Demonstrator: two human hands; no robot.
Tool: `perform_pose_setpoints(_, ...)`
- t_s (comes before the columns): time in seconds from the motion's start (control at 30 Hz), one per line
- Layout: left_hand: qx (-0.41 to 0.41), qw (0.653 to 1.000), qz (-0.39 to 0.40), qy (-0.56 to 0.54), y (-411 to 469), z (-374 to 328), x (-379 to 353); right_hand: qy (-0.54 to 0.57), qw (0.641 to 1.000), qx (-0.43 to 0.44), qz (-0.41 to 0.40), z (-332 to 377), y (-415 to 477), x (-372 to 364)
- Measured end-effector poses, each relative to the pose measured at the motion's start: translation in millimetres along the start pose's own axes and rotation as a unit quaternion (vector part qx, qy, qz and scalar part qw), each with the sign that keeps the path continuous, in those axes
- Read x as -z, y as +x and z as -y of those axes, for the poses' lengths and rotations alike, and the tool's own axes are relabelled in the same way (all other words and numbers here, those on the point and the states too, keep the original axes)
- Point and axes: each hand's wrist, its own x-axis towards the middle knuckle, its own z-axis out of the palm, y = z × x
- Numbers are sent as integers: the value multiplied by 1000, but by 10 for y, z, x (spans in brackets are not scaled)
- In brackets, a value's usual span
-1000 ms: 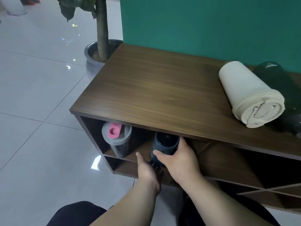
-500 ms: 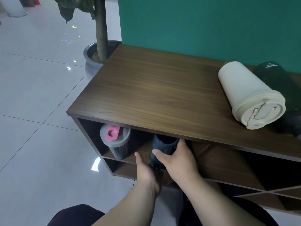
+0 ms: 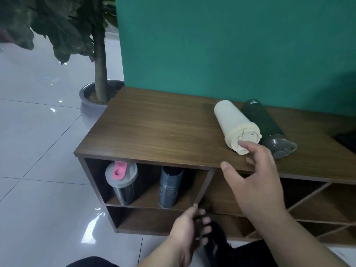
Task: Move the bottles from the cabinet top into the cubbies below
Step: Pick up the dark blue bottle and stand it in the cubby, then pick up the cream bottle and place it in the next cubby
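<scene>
Reaching your right hand [image 3: 252,182], fingers spread and empty, toward the cream bottle [image 3: 235,124]; two bottles sit in the cubby [image 3: 150,197], apparently two remain on top.

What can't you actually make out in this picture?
- Dark blue bottle: its top is hidden under the cabinet top.
- Print on the dark green bottle: too small to read.
- Black object at the right: cut off by the frame edge.
- Cream bottle lid: partly covered by right hand.
</scene>
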Motion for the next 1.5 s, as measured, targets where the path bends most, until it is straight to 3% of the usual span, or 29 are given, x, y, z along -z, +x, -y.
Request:
perform_pose_setpoints(0.13, -41, 999, 11, 9, -173, -55, -73, -213, 975, 55, -20, 61, 671, 32)
perform_pose_setpoints(0.23, -67, 998, -3, 14, -265, -81, -69, -384, 922, 16, 48, -48, 1030, -88)
perform_pose_setpoints(0.33, -74, 997, -21, 5, -324, -87, -61, -442, 893, 20, 80, -125, 1125, -168)
perform_pose_setpoints(0.47, -99, 995, -15, 3, -369, -77, -82, -394, 914, 49, 84, -87, 962, -99)
perform_pose_setpoints(0.63, -135, 990, 17, -30, -373, -65, -193, -185, 979, 63, 54, 139, 247, 435)
perform_pose_setpoints(0.8, -142, 980, 78, -117, -384, -6, -419, -34, 997, 14, 67, 83, -387, 1008)
perform_pose_setpoints(0.93, -119, 977, 125, -123, -368, 178, -641, -61, 991, -7, 120, -164, -468, 995)
perform_pose_setpoints(1.17, -18, 985, 97, -140, 82, 359, -673, 16, 985, -35, 171, -811, -494, 616)
perform_pose_setpoints(1.3, 13, 991, 44, -126, 377, 426, -654, 33, 982, -96, 161, -1117, -439, 466)
perform_pose_setpoints(1.5, 17, 990, 27, -135, 734, 401, -649, -22, 980, -140, 139, -1382, -178, 155)
